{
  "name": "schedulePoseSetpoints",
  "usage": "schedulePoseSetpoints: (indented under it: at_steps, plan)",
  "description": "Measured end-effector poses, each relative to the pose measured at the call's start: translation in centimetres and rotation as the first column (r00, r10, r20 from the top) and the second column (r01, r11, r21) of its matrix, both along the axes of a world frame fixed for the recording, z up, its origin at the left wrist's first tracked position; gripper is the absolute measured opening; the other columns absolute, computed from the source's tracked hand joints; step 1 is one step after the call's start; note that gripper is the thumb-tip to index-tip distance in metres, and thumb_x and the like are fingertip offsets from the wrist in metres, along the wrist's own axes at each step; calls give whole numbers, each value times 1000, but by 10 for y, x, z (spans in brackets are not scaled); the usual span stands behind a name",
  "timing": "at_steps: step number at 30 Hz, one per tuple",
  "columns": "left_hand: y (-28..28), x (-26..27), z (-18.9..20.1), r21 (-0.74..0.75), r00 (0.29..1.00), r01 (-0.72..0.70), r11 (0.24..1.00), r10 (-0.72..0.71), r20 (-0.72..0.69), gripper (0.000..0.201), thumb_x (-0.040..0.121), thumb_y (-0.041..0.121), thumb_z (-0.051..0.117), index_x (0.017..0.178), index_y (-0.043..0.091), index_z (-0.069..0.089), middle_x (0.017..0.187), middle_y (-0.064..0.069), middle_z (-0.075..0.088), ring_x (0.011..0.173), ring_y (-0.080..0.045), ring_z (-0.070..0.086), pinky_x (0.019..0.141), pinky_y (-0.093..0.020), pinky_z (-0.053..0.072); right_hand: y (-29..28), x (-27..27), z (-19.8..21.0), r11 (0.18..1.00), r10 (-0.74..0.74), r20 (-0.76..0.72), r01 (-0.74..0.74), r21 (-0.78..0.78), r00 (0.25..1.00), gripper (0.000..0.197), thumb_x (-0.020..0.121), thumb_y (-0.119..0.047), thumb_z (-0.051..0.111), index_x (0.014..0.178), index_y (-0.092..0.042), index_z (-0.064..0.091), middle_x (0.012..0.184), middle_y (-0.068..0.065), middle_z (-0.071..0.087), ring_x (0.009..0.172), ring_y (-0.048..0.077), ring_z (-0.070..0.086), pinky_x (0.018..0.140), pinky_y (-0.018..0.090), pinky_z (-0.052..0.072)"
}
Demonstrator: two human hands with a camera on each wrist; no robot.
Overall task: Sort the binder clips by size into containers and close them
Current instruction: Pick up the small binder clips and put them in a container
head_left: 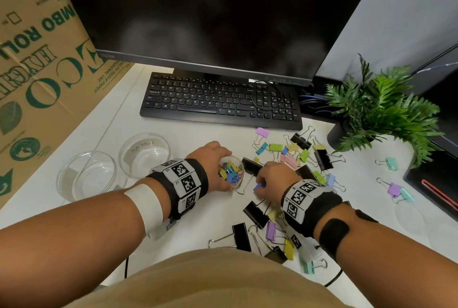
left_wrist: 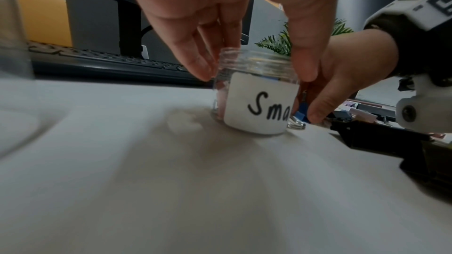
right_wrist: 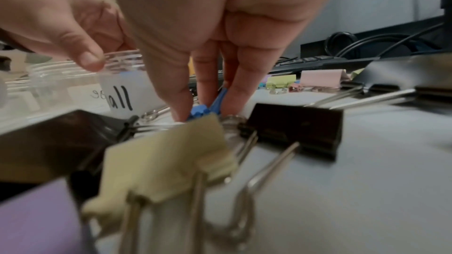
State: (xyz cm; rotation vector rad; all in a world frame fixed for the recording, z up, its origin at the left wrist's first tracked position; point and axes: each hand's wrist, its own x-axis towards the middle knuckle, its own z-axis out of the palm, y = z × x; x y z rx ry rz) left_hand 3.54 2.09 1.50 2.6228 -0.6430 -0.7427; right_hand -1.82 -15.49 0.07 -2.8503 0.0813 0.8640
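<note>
Fingertips [right_wrist: 181, 107] of my right hand [head_left: 273, 178] are pinching down around a small blue clip [right_wrist: 203, 110] lying on the desk, thumb and two fingers closing on its body just beside the small jar [left_wrist: 257, 94]. Nearest me, by the desk's front edge, large black clips [head_left: 241, 235] and a purple clip [head_left: 270, 230] are lying loose with their wire handles splayed. My left hand [head_left: 214, 158] is curling around that open jar, fingers on one side of its threaded neck and thumb on the other, keeping it upright; it is already holding a heap of little coloured clips [head_left: 229, 173]. I am judging the blue clip to be light, stiff and slick, so gripping its folded body rather than its loose wire loops seems safest. Left of the jar, two larger clear containers [head_left: 86, 175] are standing open. Farther back, toward the keyboard [head_left: 220, 99], medium pastel clips [head_left: 288, 152] are waiting in a scatter.
</note>
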Motion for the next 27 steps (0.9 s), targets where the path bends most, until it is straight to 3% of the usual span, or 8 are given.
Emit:
schedulePoseSetpoints:
  at_steps: [4,7,12,14,18,21,23,27]
  plan:
    - [0,0,-1,4,1000,4,1000,-4,4,82,68,44,78,138,23,40,127,4,44,117,-14,48,98,-29,45,4,0,-1,997,57,5,-57,-53,998,28,87,-24,56,114,-16,59,116,6,54,107,22,54,89,30,46]
    - [-1,1,-1,5,1000,7,1000,-7,-1,82,68,44,77,138,23,39,127,3,44,117,-14,48,98,-30,45,6,0,1,995,69,3,-69,-67,998,16,81,-25,62,94,-17,55,99,3,54,91,19,53,77,27,45]
    - [0,0,-1,4,1000,0,1000,0,-5,83,68,44,77,138,23,39,127,3,44,117,-14,48,99,-30,45,-2,-4,1,986,-127,97,115,124,987,4,79,-19,60,83,-19,61,90,0,63,87,17,58,81,29,52]
    - [1,0,-1,5,1000,-1,1000,1,-6,83,68,44,77,138,23,39,127,4,44,117,-14,48,98,-30,45,-3,-2,5,967,-198,166,165,195,966,9,81,-13,56,78,-19,61,82,-3,61,85,16,58,81,27,52]
    - [0,1,-1,8,1000,2,1000,-2,-3,82,68,43,78,138,23,40,127,4,44,117,-14,48,98,-30,45,3,9,21,927,-302,342,191,323,890,9,82,-11,60,81,-12,69,70,-10,54,77,11,52,72,20,43]
    - [-1,1,1,15,1000,7,1000,-7,0,81,68,44,77,137,22,41,126,3,45,116,-15,49,98,-30,45,17,15,35,885,-354,438,144,443,826,11,80,-8,62,84,-10,72,83,-2,63,79,10,52,77,22,45]
    - [-1,1,1,16,1000,6,1000,-6,2,77,67,44,77,134,22,44,123,2,45,112,-16,51,95,-30,46,29,17,38,872,-325,425,95,479,845,14,79,-6,62,87,-11,72,87,1,66,78,11,52,75,22,46]
    - [-1,1,-1,19,1000,4,1000,-4,9,71,66,45,78,126,21,48,118,1,47,107,-18,53,90,-30,47,39,15,33,853,-242,316,46,519,917,24,80,-6,61,99,-18,71,84,-4,62,74,11,56,76,23,51]
